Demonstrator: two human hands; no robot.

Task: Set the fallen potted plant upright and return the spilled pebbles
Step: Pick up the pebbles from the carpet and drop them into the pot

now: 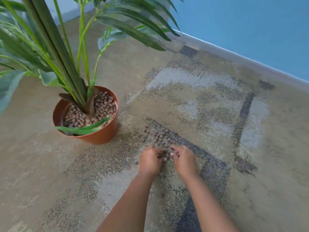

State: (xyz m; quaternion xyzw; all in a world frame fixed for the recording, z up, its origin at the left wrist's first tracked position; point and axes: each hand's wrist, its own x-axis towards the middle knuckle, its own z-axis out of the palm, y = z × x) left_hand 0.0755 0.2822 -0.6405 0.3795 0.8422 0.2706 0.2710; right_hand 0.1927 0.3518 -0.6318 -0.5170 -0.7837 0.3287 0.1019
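The terracotta-coloured pot stands upright on the carpet at the left, with a tall green palm-like plant rising from it and brown pebbles around the stem. A patch of spilled pebbles lies on the carpet to the right of the pot. My left hand and my right hand rest side by side on the near edge of that patch, fingers curled inward around a few pebbles between them. The view is blurred, so the grip of each hand is unclear.
Patterned beige and dark grey carpet covers the floor. A blue wall with a pale skirting board runs along the upper right. Long leaves overhang the upper left.
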